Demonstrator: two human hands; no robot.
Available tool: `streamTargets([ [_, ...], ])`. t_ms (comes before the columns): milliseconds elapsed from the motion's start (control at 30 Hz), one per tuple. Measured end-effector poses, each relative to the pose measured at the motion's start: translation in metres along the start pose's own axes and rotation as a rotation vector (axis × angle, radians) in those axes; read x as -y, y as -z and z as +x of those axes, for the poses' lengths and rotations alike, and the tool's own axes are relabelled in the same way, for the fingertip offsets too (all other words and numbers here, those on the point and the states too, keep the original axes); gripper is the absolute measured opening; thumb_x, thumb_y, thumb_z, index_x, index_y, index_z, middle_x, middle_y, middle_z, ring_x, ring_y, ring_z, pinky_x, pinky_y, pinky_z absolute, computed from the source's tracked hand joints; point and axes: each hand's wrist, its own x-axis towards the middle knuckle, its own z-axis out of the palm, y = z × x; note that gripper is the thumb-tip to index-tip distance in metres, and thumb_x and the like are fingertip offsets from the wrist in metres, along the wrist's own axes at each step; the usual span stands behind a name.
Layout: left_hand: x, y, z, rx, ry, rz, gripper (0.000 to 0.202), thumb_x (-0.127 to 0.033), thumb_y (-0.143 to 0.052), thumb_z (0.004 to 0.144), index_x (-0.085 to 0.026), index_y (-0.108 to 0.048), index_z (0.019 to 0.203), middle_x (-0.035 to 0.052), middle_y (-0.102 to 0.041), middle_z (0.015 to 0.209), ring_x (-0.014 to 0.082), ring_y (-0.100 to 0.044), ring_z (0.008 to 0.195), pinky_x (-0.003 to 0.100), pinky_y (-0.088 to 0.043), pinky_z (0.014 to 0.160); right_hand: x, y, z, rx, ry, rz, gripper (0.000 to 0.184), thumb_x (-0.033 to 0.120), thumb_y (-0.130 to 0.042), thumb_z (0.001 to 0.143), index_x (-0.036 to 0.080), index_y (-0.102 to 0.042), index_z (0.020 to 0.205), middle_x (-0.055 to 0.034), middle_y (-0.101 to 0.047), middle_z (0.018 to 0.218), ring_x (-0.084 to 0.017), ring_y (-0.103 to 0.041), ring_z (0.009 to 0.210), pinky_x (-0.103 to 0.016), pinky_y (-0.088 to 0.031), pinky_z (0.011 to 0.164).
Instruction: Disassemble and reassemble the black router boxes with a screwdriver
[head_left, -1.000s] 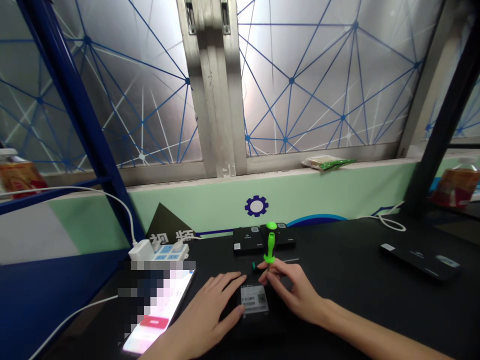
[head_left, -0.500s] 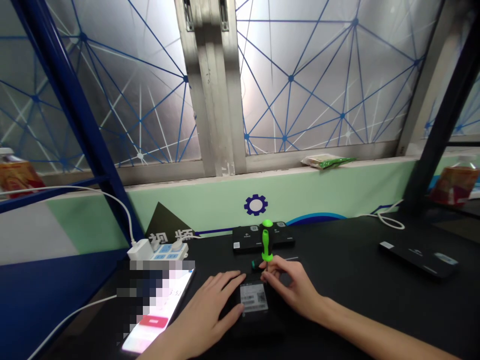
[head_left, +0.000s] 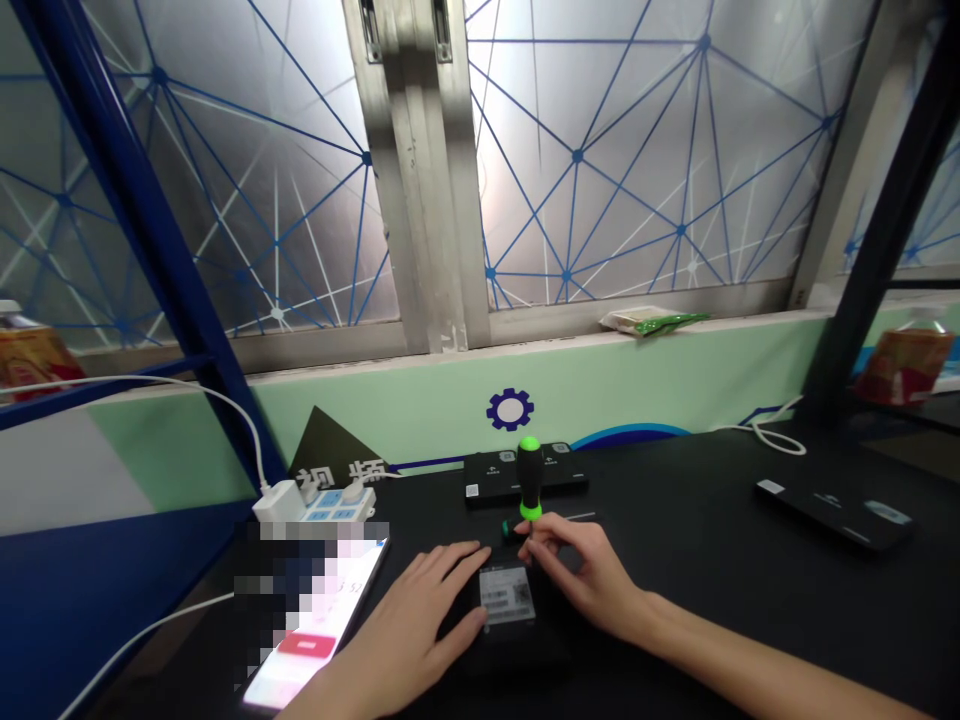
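A black box-like device (head_left: 517, 645) with a white printed label (head_left: 507, 596) lies on the dark table in front of me. My left hand (head_left: 420, 610) rests at its left side, fingers stretched and spread, thumb and fingertips touching it. My right hand (head_left: 581, 570) pinches the thin shaft of a screwdriver (head_left: 530, 480) near the device's far right corner. The screwdriver stands upright, its black handle ringed and capped in bright green. Its tip is hidden behind my fingers. Just behind lies a second screwdriver (head_left: 511, 530) with a dark green handle end, partly covered by my right hand.
Black flat devices (head_left: 487, 488) lie by the wall, and another black device (head_left: 832, 515) is at the right. A lit phone (head_left: 322, 630) lies left of my left hand. Behind it are a power strip (head_left: 341, 503) and white charger (head_left: 279, 502) with cables.
The upright screwdriver has turned about its axis: its green handle side faced me before, now a black side does. Both hands stay in nearly the same places.
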Motion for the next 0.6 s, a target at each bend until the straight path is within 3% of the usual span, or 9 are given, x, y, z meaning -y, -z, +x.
streamTargets([
  [233,-0.0002,-0.0006,-0.0011,-0.021,-0.007,-0.003,0.05,-0.046,-0.042,0.104,-0.035,-0.034,0.152,0.0033,-0.044,0.154,0.0297,-0.043,0.139,0.058,-0.033,0.115,-0.0044,-0.0027,0.0009,-0.079,-0.012,-0.004,0.007,0.025,-0.063,0.094,0.019,-0.066,0.094,-0.0027,-0.07,0.08,-0.014,-0.064,0.064,-0.023,-0.051,0.063],
  [600,0.0012,-0.0023,-0.0015,-0.025,-0.018,-0.002,0.051,-0.044,-0.042,0.104,-0.035,-0.032,0.153,0.0051,-0.043,0.154,0.0298,-0.043,0.139,0.057,-0.033,0.114,0.0034,0.0004,0.0027,-0.011,0.004,-0.005,0.013,0.026,-0.056,0.097,0.018,-0.066,0.093,-0.0061,-0.074,0.085,-0.016,-0.07,0.07,-0.025,-0.055,0.067],
])
